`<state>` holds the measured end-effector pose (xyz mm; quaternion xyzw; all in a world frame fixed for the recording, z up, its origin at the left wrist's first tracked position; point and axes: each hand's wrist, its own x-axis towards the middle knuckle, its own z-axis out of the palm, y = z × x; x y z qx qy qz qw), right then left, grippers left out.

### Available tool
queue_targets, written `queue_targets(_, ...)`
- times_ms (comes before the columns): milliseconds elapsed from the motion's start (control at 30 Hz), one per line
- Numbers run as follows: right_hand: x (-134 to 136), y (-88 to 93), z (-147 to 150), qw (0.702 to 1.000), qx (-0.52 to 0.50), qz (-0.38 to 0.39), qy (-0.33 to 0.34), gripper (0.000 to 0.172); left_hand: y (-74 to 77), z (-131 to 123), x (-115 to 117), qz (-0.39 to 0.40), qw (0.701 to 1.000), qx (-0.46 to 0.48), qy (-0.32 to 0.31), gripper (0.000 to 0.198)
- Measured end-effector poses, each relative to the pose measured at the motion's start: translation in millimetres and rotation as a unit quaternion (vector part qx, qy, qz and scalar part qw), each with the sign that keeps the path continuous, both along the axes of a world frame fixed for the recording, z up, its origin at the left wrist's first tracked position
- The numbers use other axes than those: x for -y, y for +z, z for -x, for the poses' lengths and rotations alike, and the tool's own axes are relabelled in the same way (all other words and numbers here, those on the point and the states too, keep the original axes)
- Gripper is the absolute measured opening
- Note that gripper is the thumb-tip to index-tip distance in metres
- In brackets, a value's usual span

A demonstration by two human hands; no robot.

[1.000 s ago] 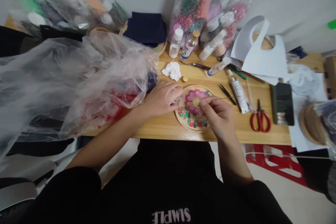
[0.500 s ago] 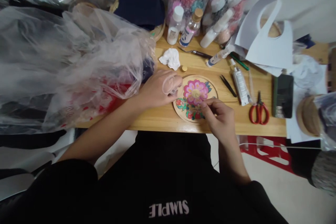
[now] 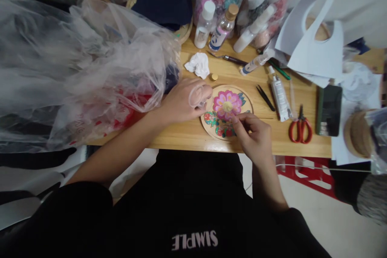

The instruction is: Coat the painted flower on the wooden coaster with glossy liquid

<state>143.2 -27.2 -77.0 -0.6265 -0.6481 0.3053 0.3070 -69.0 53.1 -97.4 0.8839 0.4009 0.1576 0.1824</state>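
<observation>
While the right hand [image 3: 252,131] is pinching a thin stick [image 3: 267,118] between closely drawn fingertips, its knuckles are hiding the stick's middle, and the tip is too small to make out. The left hand [image 3: 189,98] is curling around a clear, round-rimmed container [image 3: 196,96], its fingers covering the lower part; its contents are escaping view. Between the hands, a round wooden disc [image 3: 231,88] is lying on the table [image 3: 178,139], its pale face carrying a pink flower [image 3: 227,105] with scalloped petals. The right hand is masking its lower right. Crinkled, translucent plastic [image 3: 99,68] is running off the left edge.
</observation>
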Motion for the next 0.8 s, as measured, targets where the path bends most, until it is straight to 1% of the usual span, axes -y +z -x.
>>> queue_targets(267,0.0,-0.9,-0.2,1.0,0.013,-0.008,0.001,0.021,-5.6,1.6,0.9,-0.012,1.0,0.024,0.002,0.011)
queue_targets(467,1.4,-0.6,-2.3,1.0,0.013,-0.02,0.002,0.02,-3.6,1.3,0.4,-0.007,1.0,0.019,0.0,0.01)
queue_targets(633,-0.6,5.7,2.3,0.997,-0.006,-0.075,-0.021,0.017,-6.1,1.4,0.8,0.022,0.999,0.031,0.008,0.01)
queue_targets(700,-4.4,10.1,8.4,0.994,-0.011,-0.101,-0.032,0.017,-8.6,1.0,1.2,0.018,0.999,0.049,0.01,0.011)
queue_targets(800,-13.7,14.7,20.0,0.993,-0.006,-0.119,-0.02,0.018,-10.1,0.5,1.7,0.009,0.997,0.073,0.013,0.014)
